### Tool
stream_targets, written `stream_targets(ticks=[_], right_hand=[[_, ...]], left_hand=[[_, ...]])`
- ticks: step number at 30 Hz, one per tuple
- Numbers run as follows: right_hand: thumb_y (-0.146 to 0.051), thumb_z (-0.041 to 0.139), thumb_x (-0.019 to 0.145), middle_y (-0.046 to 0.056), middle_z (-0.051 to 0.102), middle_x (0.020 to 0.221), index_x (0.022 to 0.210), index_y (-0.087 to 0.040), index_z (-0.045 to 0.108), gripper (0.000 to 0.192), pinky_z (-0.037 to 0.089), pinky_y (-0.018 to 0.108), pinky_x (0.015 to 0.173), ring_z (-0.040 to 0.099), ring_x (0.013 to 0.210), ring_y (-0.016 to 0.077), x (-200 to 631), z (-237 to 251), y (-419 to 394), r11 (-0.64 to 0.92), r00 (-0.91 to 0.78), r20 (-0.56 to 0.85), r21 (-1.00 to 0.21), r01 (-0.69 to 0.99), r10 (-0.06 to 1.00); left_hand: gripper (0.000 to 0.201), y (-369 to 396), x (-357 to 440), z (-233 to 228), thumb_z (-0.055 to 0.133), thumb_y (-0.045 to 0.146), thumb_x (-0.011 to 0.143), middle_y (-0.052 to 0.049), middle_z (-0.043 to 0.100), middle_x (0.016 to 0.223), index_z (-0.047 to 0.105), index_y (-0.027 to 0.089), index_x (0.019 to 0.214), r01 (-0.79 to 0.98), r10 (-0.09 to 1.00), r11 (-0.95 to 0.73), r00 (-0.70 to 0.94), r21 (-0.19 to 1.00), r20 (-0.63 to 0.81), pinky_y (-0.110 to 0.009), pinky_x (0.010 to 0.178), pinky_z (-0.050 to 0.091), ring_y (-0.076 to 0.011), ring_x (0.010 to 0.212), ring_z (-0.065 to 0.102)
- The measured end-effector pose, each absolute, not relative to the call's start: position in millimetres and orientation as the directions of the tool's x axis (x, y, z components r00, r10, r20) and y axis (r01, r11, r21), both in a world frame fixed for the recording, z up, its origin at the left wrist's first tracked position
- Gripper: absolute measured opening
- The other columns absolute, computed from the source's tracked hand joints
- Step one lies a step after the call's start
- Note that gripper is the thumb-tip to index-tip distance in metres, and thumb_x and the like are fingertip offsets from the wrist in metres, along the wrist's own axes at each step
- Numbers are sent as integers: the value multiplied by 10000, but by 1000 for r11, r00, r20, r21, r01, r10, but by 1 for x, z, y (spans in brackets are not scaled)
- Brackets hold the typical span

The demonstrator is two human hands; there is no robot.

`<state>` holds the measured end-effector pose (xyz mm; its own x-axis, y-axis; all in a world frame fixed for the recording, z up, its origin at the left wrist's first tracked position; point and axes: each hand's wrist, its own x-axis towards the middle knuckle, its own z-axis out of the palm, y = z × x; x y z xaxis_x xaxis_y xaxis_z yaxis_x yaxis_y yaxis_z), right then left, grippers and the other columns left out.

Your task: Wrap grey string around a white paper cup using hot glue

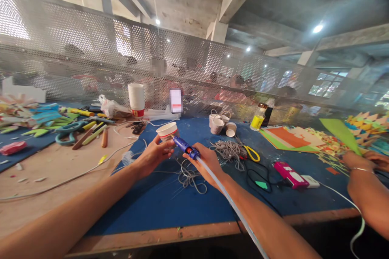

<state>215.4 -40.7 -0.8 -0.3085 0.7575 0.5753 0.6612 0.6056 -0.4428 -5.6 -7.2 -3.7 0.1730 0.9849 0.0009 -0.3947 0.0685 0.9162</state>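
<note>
The left hand [156, 151] is curling around one paper cup [168, 130], mouth facing up, above the desk [57, 162]; the right hand [208, 164] is gripping one blue glue gun [185, 147], lengthwise slanting, nozzle pointing forward-left at the cup.

One glue gun [185, 147], one held cup [167, 130], one cup stack [136, 96], one yellow-labelled bottle [257, 119]

Light moderate; blue mat [146, 210] fairly evenly lit, shadows soft. Sources: ceiling lamps [317, 28], glaring white, and daylight through windows [328, 83] at right. Perforated screen [194, 54] burnt out at far upper left. Paper cup [167, 129] and glue gun [184, 146] fairly clear, fine detail smeared. People [232, 96] behind screen hazy, patches pixelated. Wide-angle stretch toward edges; upper-right corner dark
</note>
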Motion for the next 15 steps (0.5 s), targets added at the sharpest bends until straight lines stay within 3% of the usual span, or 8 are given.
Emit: stream_targets(ticks=[15], right_hand=[[-506,618,988,10,713,865,925,-232,600,282,395,241,642,668,730,170,216,-4,-39,598,-291,595,-417,685,749]], left_hand=[[500,-7,-5,-3,897,267,749,-13,734,968,638,231,1174,-384,984,57,177,922,13,-187,628,560,-80,652,676]])
